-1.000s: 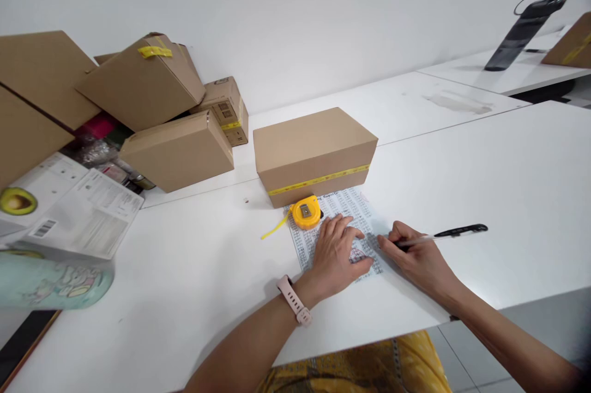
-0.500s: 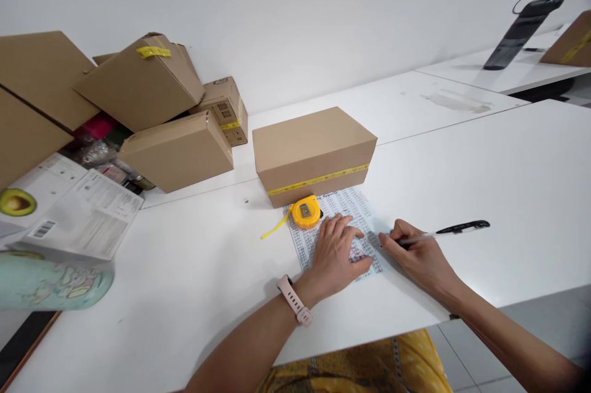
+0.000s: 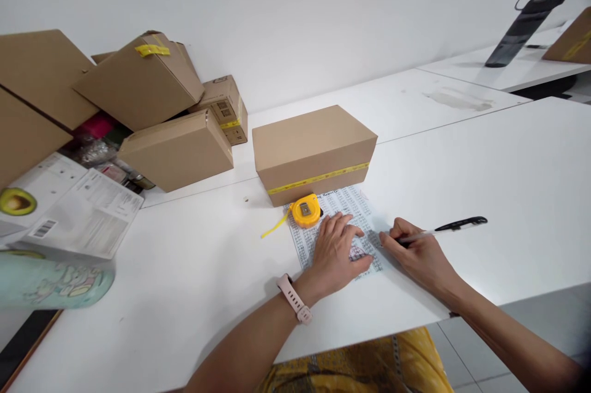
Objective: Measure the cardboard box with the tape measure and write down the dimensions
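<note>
A printed sheet of paper [image 3: 344, 201] with columns of small dark marks lies on the white table. My left hand [image 3: 339, 251] rests on it palm down, fingers spread. At the sheet's right edge my right hand [image 3: 415, 251] grips a pen [image 3: 455, 226] with a black cap end and a clear barrel; its tip is hidden by the fingers. A yellow tape measure [image 3: 305, 210] sits on the sheet's upper left, just beyond my left fingertips, with a short length of tape pulled out. Behind it stands a cardboard box [image 3: 318, 140] banded with yellow tape, touching the sheet's top.
Several cardboard boxes [image 3: 143, 88] are piled at the left against the wall. Nearer me are a white carton [image 3: 87, 214] and a pale green bottle [image 3: 55, 282] on its side. A dark water bottle [image 3: 526, 29] stands at the far right. The table's front edge runs close to my body.
The pen's back end has swung slightly down and left in my right hand. My left hand, the tape measure and the box stay where they were; the view shifts a little.
</note>
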The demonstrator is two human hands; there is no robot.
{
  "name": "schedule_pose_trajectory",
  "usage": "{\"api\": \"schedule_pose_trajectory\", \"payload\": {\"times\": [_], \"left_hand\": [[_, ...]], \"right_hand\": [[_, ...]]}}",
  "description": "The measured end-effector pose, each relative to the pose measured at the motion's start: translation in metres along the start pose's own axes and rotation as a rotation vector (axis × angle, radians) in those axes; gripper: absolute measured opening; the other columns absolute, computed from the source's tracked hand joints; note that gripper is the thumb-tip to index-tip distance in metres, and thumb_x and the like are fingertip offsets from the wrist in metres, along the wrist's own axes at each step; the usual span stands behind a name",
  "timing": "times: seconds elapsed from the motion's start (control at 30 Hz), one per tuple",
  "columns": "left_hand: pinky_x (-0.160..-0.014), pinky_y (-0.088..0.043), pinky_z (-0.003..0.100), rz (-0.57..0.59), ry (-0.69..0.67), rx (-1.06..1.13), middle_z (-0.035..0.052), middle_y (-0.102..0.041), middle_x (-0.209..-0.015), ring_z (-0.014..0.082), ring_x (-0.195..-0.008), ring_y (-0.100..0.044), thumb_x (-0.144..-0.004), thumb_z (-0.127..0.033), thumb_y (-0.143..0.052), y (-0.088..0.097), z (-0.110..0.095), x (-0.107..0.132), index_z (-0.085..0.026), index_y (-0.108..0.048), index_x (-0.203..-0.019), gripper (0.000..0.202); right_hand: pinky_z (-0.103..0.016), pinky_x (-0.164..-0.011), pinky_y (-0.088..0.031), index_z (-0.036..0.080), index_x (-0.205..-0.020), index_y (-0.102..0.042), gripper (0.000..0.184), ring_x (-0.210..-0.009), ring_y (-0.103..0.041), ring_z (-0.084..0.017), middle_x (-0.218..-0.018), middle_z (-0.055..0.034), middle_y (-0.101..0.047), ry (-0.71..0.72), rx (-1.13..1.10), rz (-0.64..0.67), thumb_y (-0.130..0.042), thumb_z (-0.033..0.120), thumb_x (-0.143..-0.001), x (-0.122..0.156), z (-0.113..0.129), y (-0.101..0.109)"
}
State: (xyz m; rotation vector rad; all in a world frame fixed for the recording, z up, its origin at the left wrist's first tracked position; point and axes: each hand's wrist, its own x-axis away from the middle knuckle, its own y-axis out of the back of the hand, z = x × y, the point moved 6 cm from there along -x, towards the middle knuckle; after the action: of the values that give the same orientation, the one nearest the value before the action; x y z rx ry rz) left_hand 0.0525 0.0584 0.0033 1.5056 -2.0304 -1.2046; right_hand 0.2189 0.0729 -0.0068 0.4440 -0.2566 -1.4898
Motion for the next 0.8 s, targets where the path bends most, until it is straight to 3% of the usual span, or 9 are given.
{"api": "schedule_pose_trajectory", "payload": {"times": [0.8], "left_hand": [[-0.122, -0.022, 0.052, 0.010, 0.001, 0.004, 0.0110, -0.053, -0.143, 0.0297, -0.143, -0.036, -0.079, -0.030, -0.077, -0.0013, 0.0001, 0.0010, -0.022, -0.058, -0.111, 0.038]], "right_hand": [[-0.027, -0.049, -0.027, 0.024, -0.061, -0.038, 0.036, -0.055, -0.033, -0.012, -0.058, 0.0045, -0.037, -0.028, 0.001, -0.019, -0.062, 0.038, -0.084, 0.0000, -0.0015, 0.0018]]}}
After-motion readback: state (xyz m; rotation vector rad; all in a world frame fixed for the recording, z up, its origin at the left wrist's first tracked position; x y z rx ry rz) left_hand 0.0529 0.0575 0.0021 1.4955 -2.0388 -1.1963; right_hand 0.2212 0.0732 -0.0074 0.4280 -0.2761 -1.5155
